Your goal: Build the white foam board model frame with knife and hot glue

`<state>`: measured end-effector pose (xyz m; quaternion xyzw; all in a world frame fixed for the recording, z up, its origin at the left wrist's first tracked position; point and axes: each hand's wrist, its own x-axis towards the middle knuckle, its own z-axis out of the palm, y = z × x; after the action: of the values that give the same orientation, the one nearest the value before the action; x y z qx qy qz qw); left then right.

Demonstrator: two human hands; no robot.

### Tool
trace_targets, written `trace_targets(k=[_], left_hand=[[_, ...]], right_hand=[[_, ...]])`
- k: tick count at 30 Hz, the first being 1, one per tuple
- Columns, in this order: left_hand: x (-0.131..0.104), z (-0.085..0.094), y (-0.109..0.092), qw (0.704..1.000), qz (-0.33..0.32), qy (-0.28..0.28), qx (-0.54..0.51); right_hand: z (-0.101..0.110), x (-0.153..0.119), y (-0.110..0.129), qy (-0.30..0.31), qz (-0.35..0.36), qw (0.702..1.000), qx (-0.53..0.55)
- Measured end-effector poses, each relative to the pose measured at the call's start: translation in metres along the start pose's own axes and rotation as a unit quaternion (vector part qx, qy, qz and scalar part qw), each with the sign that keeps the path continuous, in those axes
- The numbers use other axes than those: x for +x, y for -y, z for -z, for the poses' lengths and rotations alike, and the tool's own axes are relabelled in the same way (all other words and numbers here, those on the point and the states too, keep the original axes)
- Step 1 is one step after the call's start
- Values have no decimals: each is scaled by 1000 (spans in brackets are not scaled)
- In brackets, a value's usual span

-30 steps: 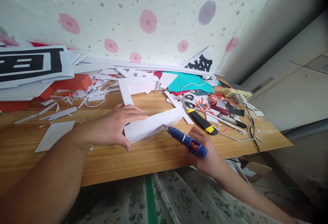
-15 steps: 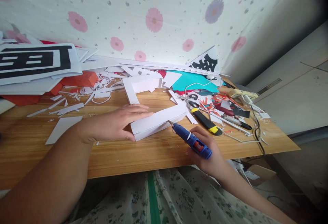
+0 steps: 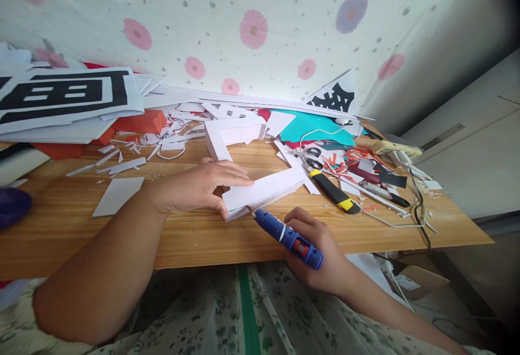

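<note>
The left hand (image 3: 203, 184) is clamped on the near-left corner of a white C-shaped box form (image 3: 266, 186), its fingers flat across the top and its thumb down by the end. The form lies on the wood-grain worktop (image 3: 195, 249) with its open side to the right; part of its left side is hidden beneath that hand.

The right hand (image 3: 314, 244) has its fingers wrapped round a blue glue gun (image 3: 284, 237), whose nozzle points away and to the left.

The relation that matters is between nozzle and seam. The form's near bar has its long axis running from the left thumb away to the right, and the tip sits at the long edge where its top panel meets its front wall, towards the left end and near the thumb. Whether it actually touches is too small to tell. The left hand is the nearer, in contact with the form; the right lies on the near side, to the right, and is apart from it.

Beyond the bar's right end lie a black-and-yellow utility knife (image 3: 333, 191) and scissors (image 3: 313, 159).
</note>
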<state>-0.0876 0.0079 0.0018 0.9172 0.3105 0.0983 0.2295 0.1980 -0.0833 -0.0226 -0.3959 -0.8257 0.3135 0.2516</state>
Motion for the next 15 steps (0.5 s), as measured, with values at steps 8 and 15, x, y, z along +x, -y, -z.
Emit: trace_targets(k=[8,15], left_hand=[[1,-3,-4,1000,18,-7,-4],[2,-4,-4,1000,11,-13,8]], right_hand=[[-8,5,6,11,16,999,-33],[-11,5,0,10,21,998,-58]])
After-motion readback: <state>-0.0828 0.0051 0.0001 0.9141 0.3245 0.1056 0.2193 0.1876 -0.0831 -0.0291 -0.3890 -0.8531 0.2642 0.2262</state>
